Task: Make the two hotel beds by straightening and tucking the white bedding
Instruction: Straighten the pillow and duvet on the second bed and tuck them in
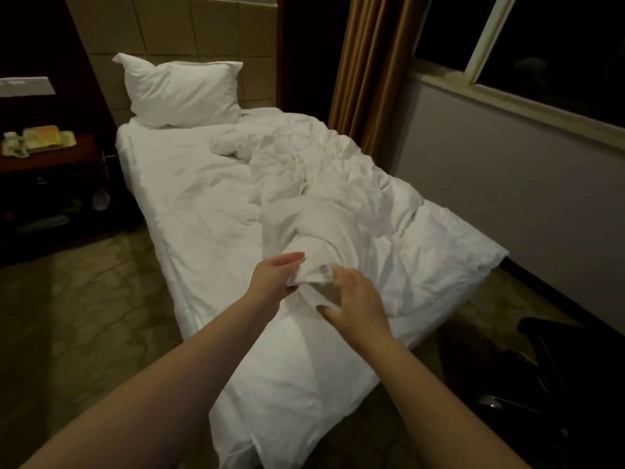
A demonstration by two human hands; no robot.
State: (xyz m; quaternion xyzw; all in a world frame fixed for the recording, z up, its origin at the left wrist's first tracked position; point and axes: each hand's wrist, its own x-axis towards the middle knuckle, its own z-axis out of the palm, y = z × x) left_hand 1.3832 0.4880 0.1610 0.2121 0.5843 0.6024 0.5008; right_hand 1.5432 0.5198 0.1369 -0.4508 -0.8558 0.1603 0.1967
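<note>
Both hands are sitting close together over the near end of the bed (297, 394): our left hand (279, 277) is pinching a bunched corner of the white duvet (324, 204) between thumb and fingers, and our right hand (356, 299) is curling over the same bunch just beside it, thumb underneath. We are finding the duvet heaped in a twisted ridge along the right half of the mattress, running from our grip up toward the pillow (182, 93) at the far end, while the fitted sheet (182, 191) on the left half is lying bare and creased. We are judging the duvet soft, limp and fairly light but bulky, so it is likely going to sag and fold back on itself unless we are holding it by two separate corners, hands well apart, not by one wad. Around us, patterned carpet (84, 299) is covering the floor, a dark nightstand (50, 164) with a tray (37, 142) is standing to the far left, a brown curtain (372, 62) is hanging beside a dark window (541, 45) on the right, and a black chair (558, 384) is crowding the near right corner, which may be narrowing our room for tucking on that side
</note>
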